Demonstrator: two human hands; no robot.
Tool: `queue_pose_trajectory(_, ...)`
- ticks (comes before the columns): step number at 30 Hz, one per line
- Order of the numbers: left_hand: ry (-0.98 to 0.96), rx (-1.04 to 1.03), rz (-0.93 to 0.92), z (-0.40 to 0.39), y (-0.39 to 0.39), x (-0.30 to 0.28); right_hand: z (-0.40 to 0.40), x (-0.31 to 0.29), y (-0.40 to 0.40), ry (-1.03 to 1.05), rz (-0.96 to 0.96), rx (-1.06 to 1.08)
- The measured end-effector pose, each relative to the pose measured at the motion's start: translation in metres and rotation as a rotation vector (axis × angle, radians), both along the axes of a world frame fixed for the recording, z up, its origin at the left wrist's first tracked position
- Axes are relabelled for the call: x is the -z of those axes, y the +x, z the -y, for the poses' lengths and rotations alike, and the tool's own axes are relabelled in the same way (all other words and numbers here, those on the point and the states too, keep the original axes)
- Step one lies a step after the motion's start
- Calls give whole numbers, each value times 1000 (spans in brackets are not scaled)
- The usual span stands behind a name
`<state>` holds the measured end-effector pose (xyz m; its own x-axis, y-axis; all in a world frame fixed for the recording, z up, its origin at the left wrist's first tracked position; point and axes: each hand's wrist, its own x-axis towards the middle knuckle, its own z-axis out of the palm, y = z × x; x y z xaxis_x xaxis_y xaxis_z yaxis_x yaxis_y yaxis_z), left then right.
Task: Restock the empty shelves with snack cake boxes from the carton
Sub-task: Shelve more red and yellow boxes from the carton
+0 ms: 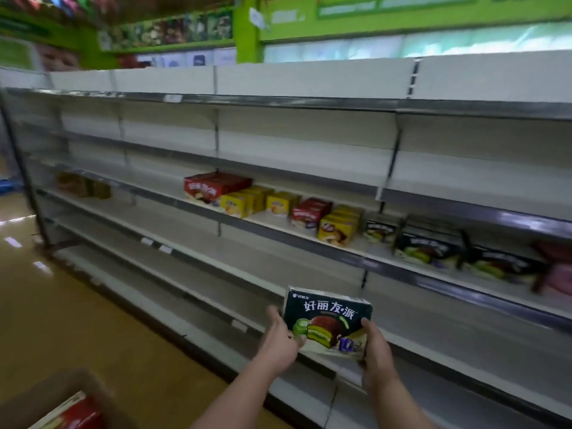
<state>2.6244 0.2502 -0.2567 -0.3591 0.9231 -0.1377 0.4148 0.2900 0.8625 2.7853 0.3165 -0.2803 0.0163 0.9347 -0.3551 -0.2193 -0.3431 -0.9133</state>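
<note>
A dark green snack cake box (328,320) is upright in front of me, its printed face toward the camera. My left hand (283,335) holds its left edge and my right hand (376,351) grips its right edge. It hovers before the lower shelves (216,274). One shelf (278,233) at mid height carries red boxes (213,185), yellow boxes (244,202) and dark green boxes (424,246) in a row. The brown carton (46,397) sits at the bottom left with a red box (80,413) inside.
The long white shelving unit runs from far left to right, most levels bare. A few blurred packs (82,184) sit at the left end of the stocked level. Pink packs (557,270) show at the right edge. Tan floor (77,305) stretches to the left.
</note>
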Motion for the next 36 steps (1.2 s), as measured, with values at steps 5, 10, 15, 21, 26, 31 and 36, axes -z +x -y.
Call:
queue_pose_trajectory(5,80,82,-97,-32,75,-6,0,-9,82,45,-22,175)
queue_pose_trajectory(10,121,191,-59,-60,144,-7,-8,-14,160,67,3,266)
queue_pose_trajectory(15,170,269,-64,-90,213,-20,-30,-28,230,31,65,362)
queue_pose_trajectory(21,120,267,-169,-131,283,-34,-60,-44,293,129,258,352)
queue_pose_trajectory(26,115,268,-145,-170,331,-35,-97,-46,332,231,529,342)
queue_pose_trajectory(31,108,245,-80,-211,368,-35,-135,-48,366,204,849,341)
queue_pose_trajectory(36,185,237,42,-256,388,-33,-176,-59,379,257,766,309)
